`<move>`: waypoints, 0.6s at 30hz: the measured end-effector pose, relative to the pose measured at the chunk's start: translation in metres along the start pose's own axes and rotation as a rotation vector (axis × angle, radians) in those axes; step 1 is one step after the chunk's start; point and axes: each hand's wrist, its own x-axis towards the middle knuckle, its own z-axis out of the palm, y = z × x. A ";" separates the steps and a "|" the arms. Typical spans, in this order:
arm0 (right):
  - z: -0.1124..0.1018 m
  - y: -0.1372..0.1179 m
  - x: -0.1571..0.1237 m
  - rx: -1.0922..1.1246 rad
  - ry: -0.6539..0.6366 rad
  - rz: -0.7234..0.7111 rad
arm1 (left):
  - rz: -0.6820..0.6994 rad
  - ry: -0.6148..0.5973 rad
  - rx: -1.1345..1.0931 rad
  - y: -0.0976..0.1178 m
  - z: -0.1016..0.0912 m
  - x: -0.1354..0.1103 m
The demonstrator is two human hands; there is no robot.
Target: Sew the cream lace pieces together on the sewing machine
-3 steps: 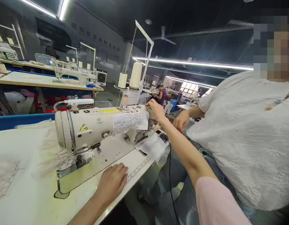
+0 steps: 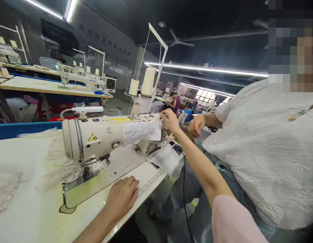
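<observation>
My left hand (image 2: 124,193) lies palm down on the white table in front of the sewing machine (image 2: 102,135), fingers stretched out beside a printed ruler strip (image 2: 151,182). My right hand (image 2: 171,121), below a pink sleeve, is at the right end of the machine's top. Its fingers are curled closed, and a small green piece (image 2: 166,115) shows at them, too small to name. Handwritten paper (image 2: 136,132) is fixed to the machine's front. White translucent material (image 2: 168,158) lies below the machine's right end.
A person in a white top (image 2: 258,145) stands close on the right, one hand (image 2: 196,125) near my right forearm. Thread cones (image 2: 148,81) stand behind the machine. A black cable (image 2: 184,192) hangs past the table edge. Pale fabric (image 2: 5,189) lies at left.
My right hand has shifted slightly right and down, and the green piece at its fingers shows at a different angle. The other person's hand has moved up slightly. My left hand stays on the table.
</observation>
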 end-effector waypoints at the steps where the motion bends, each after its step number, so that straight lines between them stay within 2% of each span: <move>1: -0.002 -0.001 -0.002 0.020 0.002 -0.001 | 0.001 0.008 -0.011 0.000 0.000 0.000; 5: -0.008 -0.017 -0.023 0.104 0.010 -0.005 | -0.001 0.043 -0.102 0.001 -0.001 -0.002; 7: -0.006 -0.036 -0.048 0.125 0.027 -0.025 | -0.040 0.070 -0.217 0.000 -0.003 -0.002; 9: 0.000 -0.061 -0.088 0.144 -0.024 -0.078 | -0.141 0.085 -0.418 -0.001 -0.009 0.002; 12: 0.020 -0.101 -0.166 0.208 -0.202 -0.210 | -0.345 0.042 -0.964 0.000 -0.031 0.016; 14: 0.035 -0.123 -0.215 0.368 -0.489 -0.395 | -0.432 -0.050 -1.427 0.004 -0.053 0.030; 15: 0.042 -0.131 -0.235 0.441 -0.543 -0.442 | -0.449 -0.121 -1.612 0.007 -0.065 0.036; 16: 0.046 -0.137 -0.251 0.454 -0.540 -0.439 | -0.465 -0.177 -1.704 0.011 -0.076 0.041; 17: 0.049 -0.140 -0.262 0.459 -0.527 -0.434 | -0.469 -0.185 -1.714 0.015 -0.085 0.044; 18: 0.050 -0.141 -0.269 0.467 -0.506 -0.427 | -0.462 -0.144 -1.653 0.018 -0.093 0.044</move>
